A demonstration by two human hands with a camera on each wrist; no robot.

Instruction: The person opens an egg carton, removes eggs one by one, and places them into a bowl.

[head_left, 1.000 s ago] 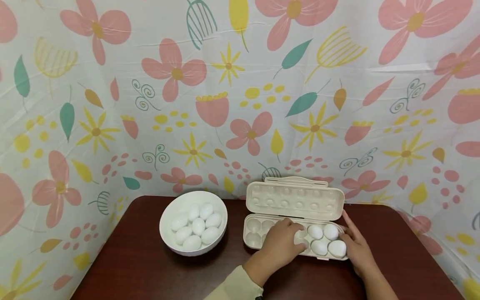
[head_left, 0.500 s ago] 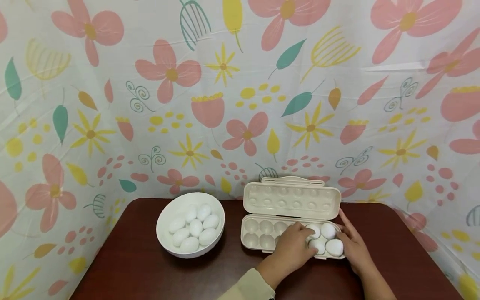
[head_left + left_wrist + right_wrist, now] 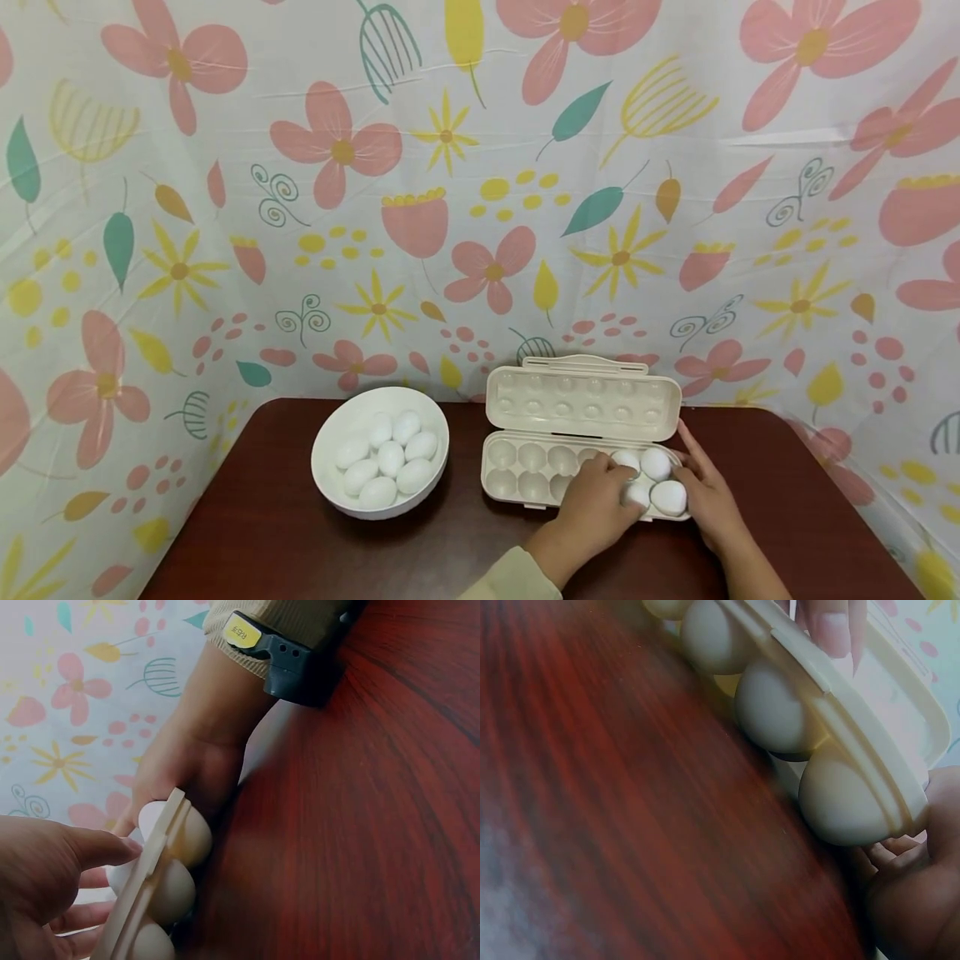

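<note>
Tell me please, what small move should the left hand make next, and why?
Probably lift the left hand off the egg carton and move toward the white bowl. Its fingers lie over the cup beside the eggs already seated, several cups at the carton's left are empty, and the bowl holds more eggs.

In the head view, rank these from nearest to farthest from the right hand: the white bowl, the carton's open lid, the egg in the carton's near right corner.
Measured from the right hand:
1. Corner egg: right beside the fingers, at the carton's near right corner.
2. Lid: standing open behind the tray, just past the fingertips.
3. Bowl: far left on the table, beyond the carton.
</note>
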